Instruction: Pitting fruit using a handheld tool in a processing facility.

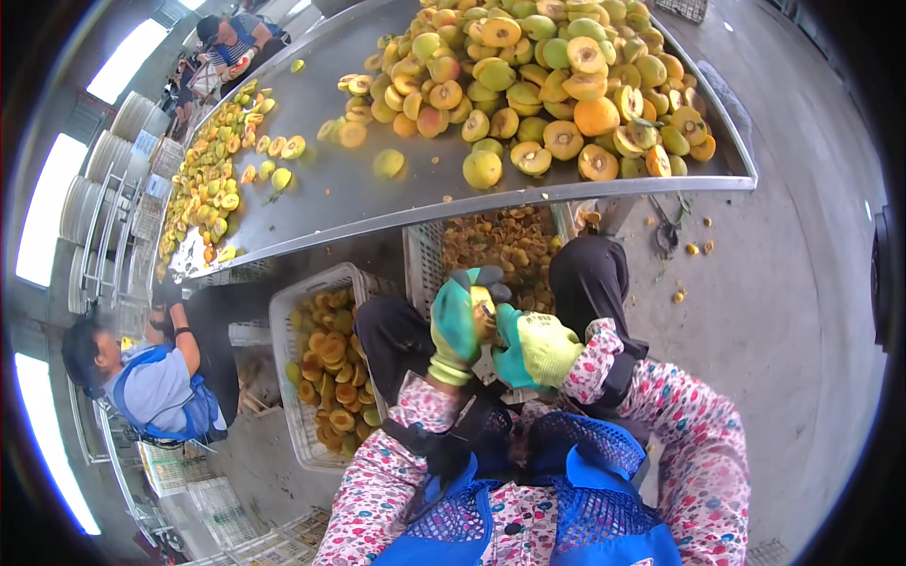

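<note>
My left hand (457, 323), in a green and yellow work glove, is closed around a piece of yellow fruit (484, 309), probably a peach half, mostly hidden by the fingers. Right beside it, my right hand (538, 349) in a matching glove has its fingers curled in against the fruit. Whatever the right fingers grip is hidden. Both hands are above my lap, over a crate (422, 266) of brownish fruit scraps between my knees. To the left, a white plastic crate (285, 354) holds many pitted peach halves (330, 354).
A metal table (311, 203) spans the far side, heaped with halved peaches (528, 85) and a smaller pile (208, 189) at left. Two people (160, 387) (231, 42) work along its left side. A dark scoop-like tool (667, 236) and fallen fruit lie on the floor.
</note>
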Demonstrator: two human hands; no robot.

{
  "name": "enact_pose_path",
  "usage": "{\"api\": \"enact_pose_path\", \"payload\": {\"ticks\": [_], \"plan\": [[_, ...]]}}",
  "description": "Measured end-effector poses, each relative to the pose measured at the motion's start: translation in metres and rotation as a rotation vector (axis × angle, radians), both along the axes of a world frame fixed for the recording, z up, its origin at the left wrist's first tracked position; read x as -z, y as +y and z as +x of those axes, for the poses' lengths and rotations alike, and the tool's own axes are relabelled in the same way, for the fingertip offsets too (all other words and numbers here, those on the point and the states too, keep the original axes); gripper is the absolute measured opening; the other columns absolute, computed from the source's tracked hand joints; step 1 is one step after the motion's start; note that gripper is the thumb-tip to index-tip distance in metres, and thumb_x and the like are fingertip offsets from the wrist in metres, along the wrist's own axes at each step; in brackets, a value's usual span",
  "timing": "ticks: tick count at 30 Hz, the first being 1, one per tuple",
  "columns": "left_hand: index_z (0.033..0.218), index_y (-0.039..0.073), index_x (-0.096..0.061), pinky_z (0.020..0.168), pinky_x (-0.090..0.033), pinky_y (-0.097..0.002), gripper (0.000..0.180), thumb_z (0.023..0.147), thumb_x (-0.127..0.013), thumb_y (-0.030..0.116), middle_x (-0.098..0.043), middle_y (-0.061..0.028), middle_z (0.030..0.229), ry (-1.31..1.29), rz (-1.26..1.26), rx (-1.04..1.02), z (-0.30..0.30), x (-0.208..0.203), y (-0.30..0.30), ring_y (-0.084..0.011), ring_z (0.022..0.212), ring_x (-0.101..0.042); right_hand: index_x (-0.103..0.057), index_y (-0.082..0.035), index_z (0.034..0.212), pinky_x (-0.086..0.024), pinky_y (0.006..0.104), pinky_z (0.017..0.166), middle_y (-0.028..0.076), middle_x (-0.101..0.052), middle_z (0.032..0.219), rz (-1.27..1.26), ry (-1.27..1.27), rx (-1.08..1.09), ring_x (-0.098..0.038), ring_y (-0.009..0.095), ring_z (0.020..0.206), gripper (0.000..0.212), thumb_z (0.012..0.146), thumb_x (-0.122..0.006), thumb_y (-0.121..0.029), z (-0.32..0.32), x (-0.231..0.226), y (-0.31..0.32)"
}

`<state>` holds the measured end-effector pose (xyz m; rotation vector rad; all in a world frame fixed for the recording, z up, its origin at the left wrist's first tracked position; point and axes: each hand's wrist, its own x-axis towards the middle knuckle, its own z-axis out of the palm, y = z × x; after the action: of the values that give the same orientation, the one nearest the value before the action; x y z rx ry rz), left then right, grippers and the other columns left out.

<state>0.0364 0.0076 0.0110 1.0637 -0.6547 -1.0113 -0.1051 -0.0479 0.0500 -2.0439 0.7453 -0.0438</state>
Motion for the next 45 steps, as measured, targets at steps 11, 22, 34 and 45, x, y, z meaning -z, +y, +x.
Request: {"api": "enact_pose_path", "payload": {"ticks": [11, 22, 34, 45], "plan": [[0.116, -0.005, -0.053, 0.075, -0.051, -0.0298, 0.035, 0.099, -0.042, 0.023, -0.065, -0.0140, 0.101, -0.616, -0.026, -0.240, -0.011, 0.003, -0.008, -0.0190, 0.086, -0.063, -0.055, 0.000, 0.094, -0.051, 0.0447, 0.065, 0.023, -0.064, 0.079, -0.206, -0.064, -0.046, -0.065, 0.039, 0.076, 0.028, 0.070, -0.061, -0.014, -0.004, -0.007, -0.012], [0.137, -0.001, -0.038, 0.102, -0.040, -0.0389, 0.058, 0.093, -0.050, 0.035, -0.046, -0.0173, 0.135, -0.142, -0.014, -0.344, 0.009, -0.035, -0.020, -0.0258, 0.122, -0.048, -0.057, -0.004, 0.104, -0.043, 0.0217, 0.064, -0.005, -0.056, 0.082, 0.835, -0.685, 0.643, -0.051, 0.005, 0.073, 0.022, 0.083, -0.063, -0.004, 0.036, -0.005, 0.005], [0.119, -0.003, -0.052, 0.081, -0.050, -0.0276, 0.033, 0.099, -0.038, 0.019, -0.058, -0.0104, 0.110, -0.840, 0.111, -0.229, 0.034, -0.013, 0.001, -0.0169, 0.094, -0.060, -0.054, -0.004, 0.100, -0.048, 0.0417, 0.063, 0.019, -0.064, 0.076, 0.032, -0.373, 0.497, -0.065, 0.034, 0.069, 0.027, 0.080, -0.059, -0.021, 0.050, -0.018, -0.007], [0.118, -0.001, -0.048, 0.083, -0.052, -0.0326, 0.038, 0.097, -0.041, 0.030, -0.059, -0.0117, 0.108, -0.250, 0.049, -0.316, 0.018, -0.018, 0.008, -0.0206, 0.095, -0.061, -0.052, -0.008, 0.100, -0.044, 0.0471, 0.054, 0.015, -0.061, 0.072, -0.162, -0.325, 0.314, -0.061, 0.033, 0.062, 0.028, 0.081, -0.065, -0.023, 0.030, -0.008, 0.013]]}}
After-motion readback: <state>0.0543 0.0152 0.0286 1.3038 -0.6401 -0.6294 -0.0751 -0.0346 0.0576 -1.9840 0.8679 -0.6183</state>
